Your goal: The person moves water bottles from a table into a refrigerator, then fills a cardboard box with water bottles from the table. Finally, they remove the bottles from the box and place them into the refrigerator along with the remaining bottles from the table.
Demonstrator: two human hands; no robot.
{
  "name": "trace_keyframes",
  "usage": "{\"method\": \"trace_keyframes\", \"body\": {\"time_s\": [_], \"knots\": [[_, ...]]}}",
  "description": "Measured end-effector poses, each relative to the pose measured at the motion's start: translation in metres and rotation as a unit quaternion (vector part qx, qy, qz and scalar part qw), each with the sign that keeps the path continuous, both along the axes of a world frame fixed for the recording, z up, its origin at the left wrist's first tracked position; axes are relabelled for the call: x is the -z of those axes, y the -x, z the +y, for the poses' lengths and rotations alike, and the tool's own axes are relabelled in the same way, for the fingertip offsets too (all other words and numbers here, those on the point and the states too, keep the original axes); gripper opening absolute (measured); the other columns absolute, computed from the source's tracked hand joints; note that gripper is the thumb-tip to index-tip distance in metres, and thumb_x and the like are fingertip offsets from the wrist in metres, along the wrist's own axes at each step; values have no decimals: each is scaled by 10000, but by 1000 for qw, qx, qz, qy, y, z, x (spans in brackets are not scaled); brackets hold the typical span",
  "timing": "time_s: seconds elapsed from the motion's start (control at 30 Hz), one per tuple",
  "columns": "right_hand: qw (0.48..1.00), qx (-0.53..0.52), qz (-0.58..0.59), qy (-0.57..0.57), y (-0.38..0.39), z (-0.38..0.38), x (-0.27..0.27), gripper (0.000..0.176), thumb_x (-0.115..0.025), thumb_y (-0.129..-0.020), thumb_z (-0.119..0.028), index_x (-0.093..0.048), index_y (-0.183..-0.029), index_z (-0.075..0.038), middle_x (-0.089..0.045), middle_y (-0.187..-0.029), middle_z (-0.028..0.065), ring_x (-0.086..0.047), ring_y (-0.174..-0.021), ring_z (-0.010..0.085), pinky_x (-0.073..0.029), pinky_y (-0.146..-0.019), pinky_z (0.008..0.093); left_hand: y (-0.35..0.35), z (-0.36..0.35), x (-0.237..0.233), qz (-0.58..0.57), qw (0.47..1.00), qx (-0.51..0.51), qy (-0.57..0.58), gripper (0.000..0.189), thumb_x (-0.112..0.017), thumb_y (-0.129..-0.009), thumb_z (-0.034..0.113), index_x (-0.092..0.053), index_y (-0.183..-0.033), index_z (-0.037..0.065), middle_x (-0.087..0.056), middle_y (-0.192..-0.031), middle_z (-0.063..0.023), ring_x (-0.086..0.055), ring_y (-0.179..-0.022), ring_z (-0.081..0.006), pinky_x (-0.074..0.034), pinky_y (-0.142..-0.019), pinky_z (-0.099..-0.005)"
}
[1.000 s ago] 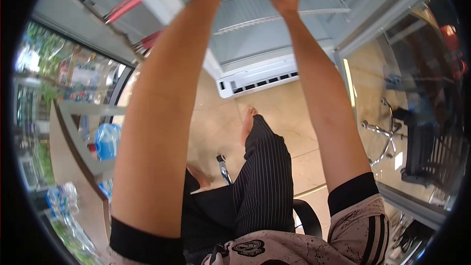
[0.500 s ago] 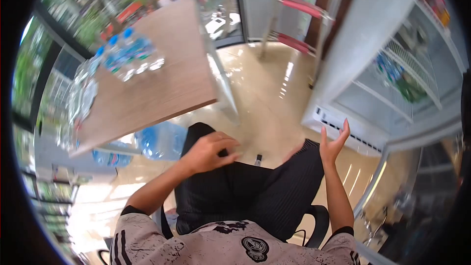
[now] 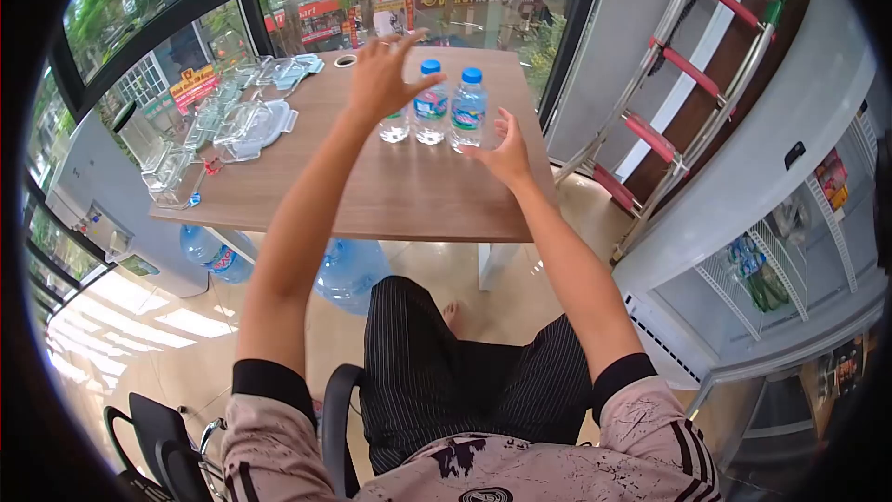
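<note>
Three small water bottles with blue caps stand in a row near the far middle of a wooden table (image 3: pixel 372 195). My left hand (image 3: pixel 383 74) hovers open over the leftmost bottle (image 3: pixel 395 123), fingers spread. The middle bottle (image 3: pixel 430 104) and the right bottle (image 3: pixel 468 110) stand beside it. My right hand (image 3: pixel 503 151) is open just right of the right bottle, palm toward it, a small gap between them. Neither hand holds anything.
Several clear glass containers with lids (image 3: pixel 243 121) lie on the table's left part. Two large blue water jugs (image 3: pixel 346 270) sit on the floor under the table. A ladder (image 3: pixel 669 65) leans at right, beside an open fridge (image 3: pixel 771 260) with shelved bottles. I sit on a black chair (image 3: pixel 334 418).
My view swung from the fridge down to the table. Both hands left the fridge shelf, dropped to my lap, then rose toward the three bottles on the table.
</note>
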State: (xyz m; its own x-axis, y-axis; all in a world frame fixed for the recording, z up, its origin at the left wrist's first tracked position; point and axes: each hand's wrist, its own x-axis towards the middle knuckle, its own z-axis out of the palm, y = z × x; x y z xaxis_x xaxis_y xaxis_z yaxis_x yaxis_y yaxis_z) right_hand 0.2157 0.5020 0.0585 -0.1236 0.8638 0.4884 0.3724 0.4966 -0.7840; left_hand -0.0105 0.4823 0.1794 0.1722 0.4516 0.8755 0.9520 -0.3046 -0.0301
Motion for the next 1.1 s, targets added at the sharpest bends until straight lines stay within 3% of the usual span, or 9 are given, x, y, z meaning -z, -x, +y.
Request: {"method": "trace_keyframes", "body": {"time_s": [0.1, 0.17, 0.23, 0.37, 0.53, 0.67, 0.83, 1.0, 1.1], "knots": [[995, 33, 85, 32, 27, 24, 13, 1046, -887, -508, -371, -356, -1314, 31, -515, -1200, 242, -518, -1125, 318, -444, -912, 396, -6, 27, 19, 41, 999, -5, 4, 526, -609, -782, 573, -601, -1135, 183, -611, -1042, -112, -532, -1030, -271, -361, -906, -481], [992, 30, 112, -51, 34, 28, 20, 940, -867, -547, -369, -408, -1269, 21, -572, -1133, 227, -564, -1072, 318, -461, -885, 391, -5, 38, 24, 55, 998, 9, 20, 523, -571, -791, 611, -606, -1122, 207, -619, -1018, -105, -542, -1015, -263, -346, -900, -506], [995, -11, 96, -35, 31, 27, 20, 861, -855, -572, -362, -442, -1227, 14, -598, -1087, 211, -586, -1037, 314, -468, -872, 388, -11, 37, 16, 25, 980, 7, 196, 461, -547, -832, 572, -618, -1081, 190, -635, -972, -74, -542, -1018, -251, -369, -847, -489], [994, -34, 103, -25, 29, 22, 16, 659, -820, -636, -343, -513, -1112, -7, -644, -991, 172, -625, -969, 305, -483, -836, 380, -4, 37, 13, 68, 984, 11, 163, 422, -523, -863, 539, -632, -1011, 159, -647, -841, -51, -587, -907, -239, -395, -764, -439], [995, -21, 95, -18, 28, 6, 5, 676, -814, -637, -351, -503, -1126, -3, -631, -1029, 194, -614, -987, 322, -483, -832, 391, 14, 29, 12, 103, 988, 7, 110, 355, -528, -884, 457, -617, -949, 120, -656, -858, -79, -595, -901, -285, -495, -665, -413], [997, -12, 77, 1, 18, -10, 10, 734, -811, -628, -380, -475, -1157, 3, -608, -1076, 220, -593, -1015, 355, -473, -859, 407, 19, 32, 20, 116, 992, 21, 40, 317, -606, -845, 404, -611, -874, 88, -631, -825, -88, -604, -866, -268, -496, -685, -406], [994, 25, 87, -60, -12, -69, 15, 731, -787, -649, -450, -476, -1135, 0, -613, -997, 219, -605, -949, 354, -473, -791, 409, -3, 1, 18, 153, 985, -34, 70, 310, -627, -828, 379, -604, -870, 73, -624, -755, -94, -603, -780, -279, -479, -634, -391], [985, -114, 128, -31, -60, -158, 15, 680, -770, -679, -342, -462, -1190, -14, -596, -1001, 192, -598, -947, 341, -464, -798, 407, -6, -19, 31, 202, 979, 34, -18, 252, -667, -809, 313, -591, -862, 79, -604, -736, -66, -589, -754, -265, -476, -622, -387], [985, -86, 149, -28, -96, -205, 21, 691, -775, -678, -346, -460, -1194, -10, -602, -980, 186, -603, -922, 340, -465, -790, 405, -12, -25, 28, 212, 976, 48, -2, 253, -662, -816, 308, -583, -861, 73, -585, -721, -76, -584, -743, -269, -468, -597, -392]]}}
